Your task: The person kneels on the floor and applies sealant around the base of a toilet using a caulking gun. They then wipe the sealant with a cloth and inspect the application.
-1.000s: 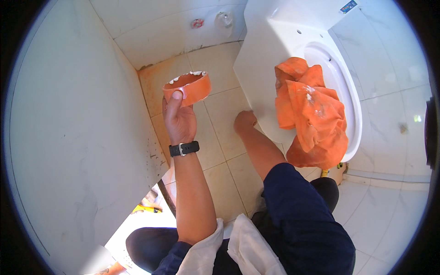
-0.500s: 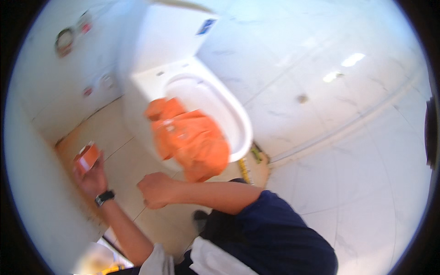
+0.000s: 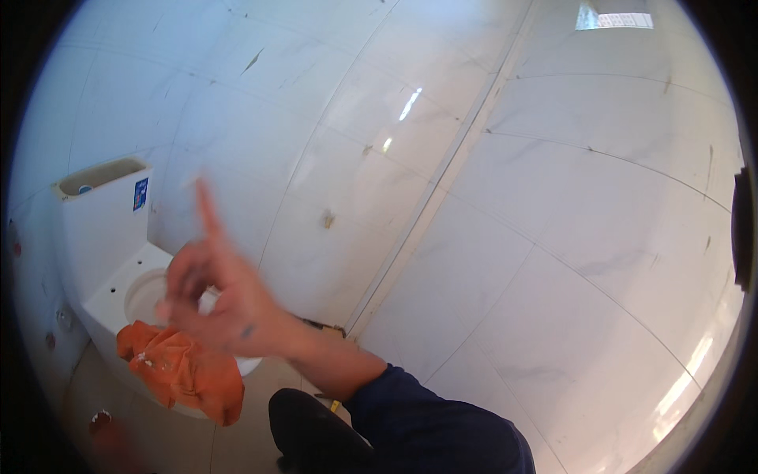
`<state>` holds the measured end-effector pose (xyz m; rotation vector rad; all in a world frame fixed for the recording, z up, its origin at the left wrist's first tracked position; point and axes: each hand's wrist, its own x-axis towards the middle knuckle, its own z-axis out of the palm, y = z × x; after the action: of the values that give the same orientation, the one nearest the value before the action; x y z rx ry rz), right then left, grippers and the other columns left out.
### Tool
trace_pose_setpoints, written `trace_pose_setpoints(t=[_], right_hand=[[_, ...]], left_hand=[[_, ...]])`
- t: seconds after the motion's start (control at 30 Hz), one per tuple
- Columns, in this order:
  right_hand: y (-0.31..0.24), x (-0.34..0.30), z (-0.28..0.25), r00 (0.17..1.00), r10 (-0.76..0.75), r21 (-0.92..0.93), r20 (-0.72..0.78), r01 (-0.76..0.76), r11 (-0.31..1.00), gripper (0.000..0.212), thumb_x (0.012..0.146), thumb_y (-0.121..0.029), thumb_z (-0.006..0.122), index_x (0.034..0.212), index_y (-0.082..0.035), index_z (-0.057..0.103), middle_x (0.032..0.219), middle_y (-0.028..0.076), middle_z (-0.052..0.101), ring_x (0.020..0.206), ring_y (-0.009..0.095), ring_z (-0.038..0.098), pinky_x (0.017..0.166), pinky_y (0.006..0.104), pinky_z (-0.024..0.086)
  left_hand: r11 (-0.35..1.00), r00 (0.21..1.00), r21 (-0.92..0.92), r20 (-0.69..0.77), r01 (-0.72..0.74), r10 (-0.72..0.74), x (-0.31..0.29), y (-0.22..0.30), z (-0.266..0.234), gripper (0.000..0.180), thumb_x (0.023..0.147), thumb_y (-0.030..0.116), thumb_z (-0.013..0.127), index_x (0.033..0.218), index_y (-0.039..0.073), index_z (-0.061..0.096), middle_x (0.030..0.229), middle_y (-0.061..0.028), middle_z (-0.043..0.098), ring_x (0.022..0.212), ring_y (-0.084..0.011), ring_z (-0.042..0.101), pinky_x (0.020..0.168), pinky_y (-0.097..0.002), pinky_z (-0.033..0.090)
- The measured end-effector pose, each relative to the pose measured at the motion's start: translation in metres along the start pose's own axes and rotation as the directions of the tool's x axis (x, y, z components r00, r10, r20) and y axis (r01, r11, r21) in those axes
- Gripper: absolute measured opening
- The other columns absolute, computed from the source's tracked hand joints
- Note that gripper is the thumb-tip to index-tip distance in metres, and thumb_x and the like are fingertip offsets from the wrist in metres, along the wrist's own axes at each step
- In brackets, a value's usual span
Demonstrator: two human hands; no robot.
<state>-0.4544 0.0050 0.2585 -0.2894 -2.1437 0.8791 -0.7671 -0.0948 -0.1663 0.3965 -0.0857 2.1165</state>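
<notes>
My right hand [image 3: 233, 304] is raised in front of the toilet. Its index finger points up, the other fingers are loosely curled, and the thumb stands apart. White shows through the gap between fingers and thumb; it looks like the toilet behind. Low at the left, dim and blurred, my left hand [image 3: 114, 444] holds a small orange-and-white box [image 3: 100, 419]. An orange cloth [image 3: 185, 375], perhaps a garment, with white specks, lies over the near side of the white toilet [image 3: 103, 237]. My right hand covers part of the bowl.
The toilet tank has no lid, and a blue sticker [image 3: 140, 194] is on its front. White tiled walls [image 3: 395, 205] rise behind and to the right. My dark-clad knee [image 3: 312, 430] is at the bottom. A yellow strip [image 3: 335, 406] lies on the floor beside it.
The view has swung up and right, so the toilet and cloth sit lower left. My right hand has risen from a low fist to a pointing finger. My left hand is now near the lower-left edge.
</notes>
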Motion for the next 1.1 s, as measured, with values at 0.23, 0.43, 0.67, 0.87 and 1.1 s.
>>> trace_pose_setpoints(t=[0.23,0.43,0.67,0.87,1.1], right_hand=[[-0.077,-0.019,-0.066,0.513,-0.729,-0.283,-0.454,0.693,0.663,0.11,0.092,0.004,0.063,0.162,-0.011,-0.021,0.097,0.011,0.065,0.076,0.013,0.06,0.073,0.027,0.054],[0.002,-0.026,0.005,0.946,-0.319,0.081,-0.06,0.323,0.943,0.093,0.088,0.001,0.069,0.165,-0.006,0.018,0.088,0.006,0.065,0.072,0.008,0.059,0.068,0.0233,0.05],[0.093,-0.06,0.135,0.736,0.095,0.226,0.67,-0.324,0.919,0.089,0.086,-0.002,0.075,0.163,-0.011,0.031,0.074,-0.001,0.058,0.065,0.005,0.054,0.063,0.0224,0.046],[0.117,-0.084,0.143,0.695,0.167,0.223,0.7,-0.434,0.873,0.095,0.087,-0.006,0.076,0.166,-0.016,0.024,0.073,-0.002,0.056,0.064,0.004,0.051,0.061,0.022,0.044],[0.128,-0.08,0.16,0.659,0.22,0.073,0.719,-0.387,0.919,0.095,0.085,-0.015,0.077,0.164,-0.007,0.025,0.069,0.002,0.054,0.062,0.012,0.054,0.064,0.0276,0.048]], left_hand=[[0.994,0.994,-0.072,0.087,0.08,-0.073,-0.005,-0.013,0.041,0.02,0.1,0.028,0.063,0.109,0.011,0.062,0.111,-0.0074,0.058,0.103,-0.0242,0.049,0.085,-0.0399,0.04],[0.959,0.981,0.207,0.049,-0.192,0.186,-0.022,-0.039,0.079,0.053,0.084,0.017,0.077,0.134,0.013,0.058,0.12,-0.0086,0.057,0.105,-0.0252,0.052,0.088,-0.0393,0.048],[0.883,0.965,0.39,0.128,-0.26,0.228,-0.014,-0.042,0.103,0.111,0.07,0.045,0.092,0.158,0.016,0.031,0.157,-0.0165,0.039,0.144,-0.0343,0.04,0.119,-0.053,0.038],[0.829,0.96,0.488,0.093,-0.274,0.262,-0.022,-0.047,0.114,0.126,0.061,0.046,0.099,0.159,0.02,0.025,0.156,-0.0116,0.041,0.145,-0.03,0.04,0.111,-0.0539,0.047],[0.86,0.967,0.454,0.021,-0.234,0.252,-0.025,-0.042,0.1,0.128,0.055,0.038,0.103,0.158,0.016,0.03,0.151,-0.0093,0.047,0.142,-0.0271,0.044,0.106,-0.0532,0.05]])
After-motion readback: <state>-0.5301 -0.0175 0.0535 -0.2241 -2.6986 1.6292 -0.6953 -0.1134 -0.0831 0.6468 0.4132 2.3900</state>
